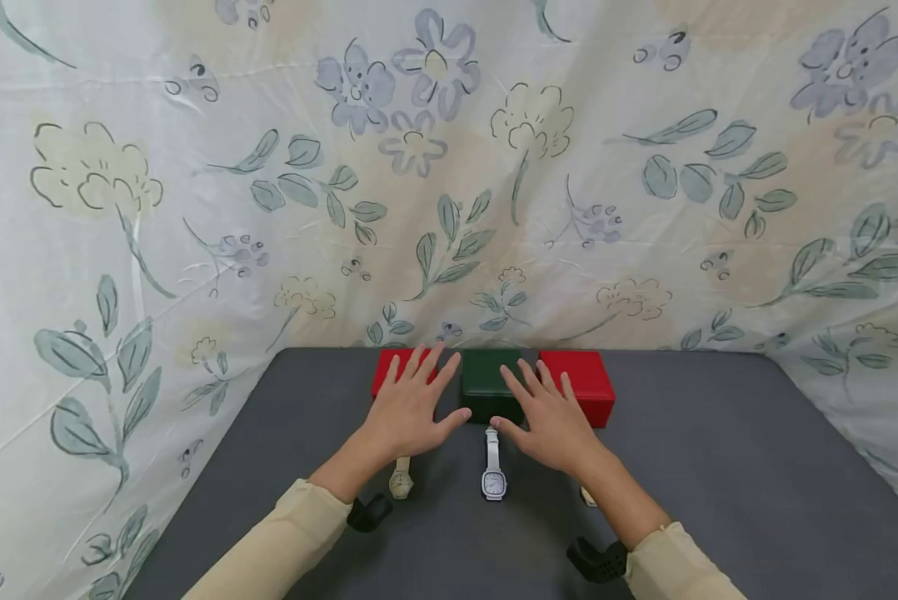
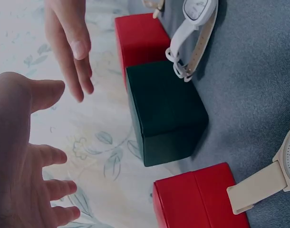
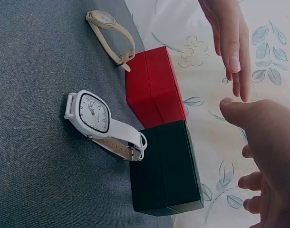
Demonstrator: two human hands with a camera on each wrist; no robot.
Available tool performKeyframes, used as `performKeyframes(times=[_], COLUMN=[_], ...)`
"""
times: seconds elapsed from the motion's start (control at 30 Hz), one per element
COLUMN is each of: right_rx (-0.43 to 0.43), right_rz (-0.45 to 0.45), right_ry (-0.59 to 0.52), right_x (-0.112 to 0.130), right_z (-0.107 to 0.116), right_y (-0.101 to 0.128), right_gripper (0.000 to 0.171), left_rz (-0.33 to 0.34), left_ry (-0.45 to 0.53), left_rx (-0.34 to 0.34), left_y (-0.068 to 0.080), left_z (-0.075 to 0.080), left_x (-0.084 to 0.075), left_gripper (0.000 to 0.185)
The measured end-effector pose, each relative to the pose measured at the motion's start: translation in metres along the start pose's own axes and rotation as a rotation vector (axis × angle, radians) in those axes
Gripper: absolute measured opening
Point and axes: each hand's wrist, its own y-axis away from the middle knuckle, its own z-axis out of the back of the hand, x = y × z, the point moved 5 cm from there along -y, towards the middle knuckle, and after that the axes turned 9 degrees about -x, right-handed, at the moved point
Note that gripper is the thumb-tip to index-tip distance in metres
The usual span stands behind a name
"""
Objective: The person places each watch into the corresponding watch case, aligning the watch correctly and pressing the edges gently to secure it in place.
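My left hand (image 1: pixel 407 412) is held out with fingers spread, overlapping the left red box (image 2: pixel 195 197) in the head view. Likewise spread and holding nothing, my right hand (image 1: pixel 557 421) appears in front of the green box (image 1: pixel 491 387) and the right red box (image 1: pixel 580 385). Between the hands lies a white watch (image 1: pixel 493 479) with a squarish dial, its strap end close to the green box. A cream watch (image 1: pixel 401 482) lies below my left hand. Another pale watch (image 1: pixel 588 497) is mostly hidden by my right forearm.
The three boxes stand in a row at the back of the grey table (image 1: pixel 704 467). A floral cloth (image 1: pixel 449 183) hangs behind them and down the sides. Black straps (image 1: pixel 370 512) circle both wrists at the cream sleeves (image 1: pixel 291 533).
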Motion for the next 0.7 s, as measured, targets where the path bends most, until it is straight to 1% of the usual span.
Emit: performKeyframes(times=[0.23,0.4,0.53,0.7], right_rx=[0.003,-0.02,-0.085,-0.206], right_rz=[-0.019,-0.045,-0.03,-0.002], right_ry=[0.01,0.013,-0.02,-0.15], right_x=[-0.001,-0.001,0.002,0.01], right_z=[-0.006,-0.009,-0.008,-0.007], right_y=[-0.001,-0.002,-0.003,-0.006], right_gripper=[0.083,0.083,0.078,0.068], left_rz=[0.003,0.011,0.024,0.04], left_ry=[0.001,0.004,0.022,0.037], left_rx=[-0.012,-0.02,-0.026,-0.06], left_y=[0.002,0.004,0.004,0.004], left_z=[-0.001,-0.003,-0.004,-0.003], left_x=[0.003,0.007,0.011,0.018], left_gripper=[0.08,0.078,0.076,0.076])
